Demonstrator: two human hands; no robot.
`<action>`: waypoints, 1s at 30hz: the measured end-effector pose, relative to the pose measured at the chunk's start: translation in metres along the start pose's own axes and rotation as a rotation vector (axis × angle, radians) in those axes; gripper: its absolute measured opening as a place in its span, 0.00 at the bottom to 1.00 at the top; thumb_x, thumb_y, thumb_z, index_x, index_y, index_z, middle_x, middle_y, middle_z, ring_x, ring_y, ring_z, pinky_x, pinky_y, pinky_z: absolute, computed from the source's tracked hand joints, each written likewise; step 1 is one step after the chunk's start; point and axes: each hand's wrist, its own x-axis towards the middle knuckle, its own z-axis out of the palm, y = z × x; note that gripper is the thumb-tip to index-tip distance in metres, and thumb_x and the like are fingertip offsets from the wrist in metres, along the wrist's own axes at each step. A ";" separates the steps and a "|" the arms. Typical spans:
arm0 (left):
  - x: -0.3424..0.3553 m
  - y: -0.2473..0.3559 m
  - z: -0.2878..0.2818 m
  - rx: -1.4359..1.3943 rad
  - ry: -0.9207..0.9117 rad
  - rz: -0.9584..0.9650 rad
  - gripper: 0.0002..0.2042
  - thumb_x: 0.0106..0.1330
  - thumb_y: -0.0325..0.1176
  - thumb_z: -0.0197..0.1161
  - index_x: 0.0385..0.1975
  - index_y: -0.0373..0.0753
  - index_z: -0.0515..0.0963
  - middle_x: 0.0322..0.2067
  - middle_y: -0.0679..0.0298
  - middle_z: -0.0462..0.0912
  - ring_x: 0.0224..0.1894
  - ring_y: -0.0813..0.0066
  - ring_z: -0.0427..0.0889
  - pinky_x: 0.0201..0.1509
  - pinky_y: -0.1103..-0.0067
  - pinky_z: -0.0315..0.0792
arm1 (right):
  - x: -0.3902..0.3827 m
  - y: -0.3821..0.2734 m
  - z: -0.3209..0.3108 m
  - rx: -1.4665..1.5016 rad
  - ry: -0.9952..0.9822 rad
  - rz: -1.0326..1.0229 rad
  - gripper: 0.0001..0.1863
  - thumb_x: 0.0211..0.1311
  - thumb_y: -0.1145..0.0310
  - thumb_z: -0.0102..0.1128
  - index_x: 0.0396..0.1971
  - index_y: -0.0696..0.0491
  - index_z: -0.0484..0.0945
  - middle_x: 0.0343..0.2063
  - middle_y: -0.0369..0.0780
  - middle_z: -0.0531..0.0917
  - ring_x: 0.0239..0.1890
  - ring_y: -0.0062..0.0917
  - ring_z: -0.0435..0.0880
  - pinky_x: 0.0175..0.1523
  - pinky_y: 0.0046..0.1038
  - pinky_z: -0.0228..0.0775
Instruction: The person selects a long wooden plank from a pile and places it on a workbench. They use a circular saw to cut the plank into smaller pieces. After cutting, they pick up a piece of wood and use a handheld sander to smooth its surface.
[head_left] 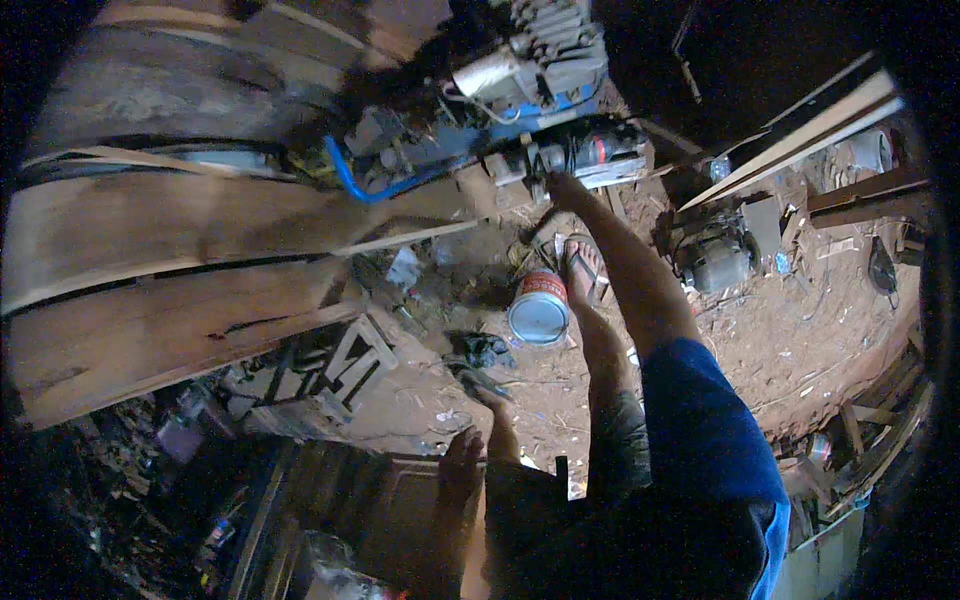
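Observation:
My right arm stretches forward, and my right hand [564, 190] is closed at a dark upright part beside a black power tool with a red band [595, 150]. Shadow and the hand itself hide what the fingers grip. My left hand [462, 462] is low at the left of my body, beside a brown wooden panel [400, 500], with its fingers stretched out and nothing seen in them. Just beyond the hand is one of my feet. A bucket with a pale lid and a red band [538, 318] stands on the ground by my other foot, in a flip-flop [584, 268].
Large wooden planks [180, 235] fill the left side. Ahead are a blue bent bar [365, 190] and a metal machine [540, 60]. A dark motor-like machine [717, 258] sits at right on the dirt floor, below long leaning boards [800, 135]. A wooden frame [355, 362] lies at left.

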 end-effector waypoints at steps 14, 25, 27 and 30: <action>-0.036 0.171 0.006 -1.052 -0.702 -0.260 0.34 0.64 0.63 0.48 0.52 0.34 0.71 0.47 0.55 0.79 0.48 0.61 0.79 0.52 0.67 0.75 | -0.515 -0.274 -0.154 1.120 -0.037 0.052 0.13 0.68 0.64 0.47 0.38 0.57 0.78 0.28 0.35 0.80 0.30 0.19 0.76 0.35 0.23 0.68; -0.189 0.200 0.081 -1.201 -1.534 -0.044 0.42 0.59 0.70 0.38 0.56 0.35 0.68 0.46 0.42 0.76 0.33 0.37 0.79 0.33 0.42 0.73 | -0.718 -0.307 -0.084 1.261 0.409 -0.112 0.12 0.66 0.65 0.48 0.33 0.58 0.77 0.26 0.37 0.81 0.24 0.18 0.75 0.33 0.21 0.67; -0.215 0.233 0.078 -1.141 -1.444 0.042 0.39 0.60 0.69 0.42 0.56 0.39 0.68 0.47 0.47 0.76 0.39 0.45 0.79 0.38 0.47 0.75 | -0.735 -0.299 -0.074 1.360 0.459 -0.147 0.11 0.66 0.67 0.49 0.34 0.59 0.77 0.30 0.38 0.82 0.29 0.19 0.76 0.37 0.22 0.68; -0.260 0.261 0.102 -1.045 -1.243 0.192 0.32 0.64 0.64 0.45 0.56 0.44 0.68 0.48 0.59 0.78 0.48 0.60 0.79 0.52 0.60 0.74 | -0.757 -0.267 -0.062 1.303 0.544 -0.265 0.14 0.66 0.66 0.48 0.40 0.61 0.76 0.37 0.41 0.82 0.39 0.23 0.79 0.46 0.26 0.69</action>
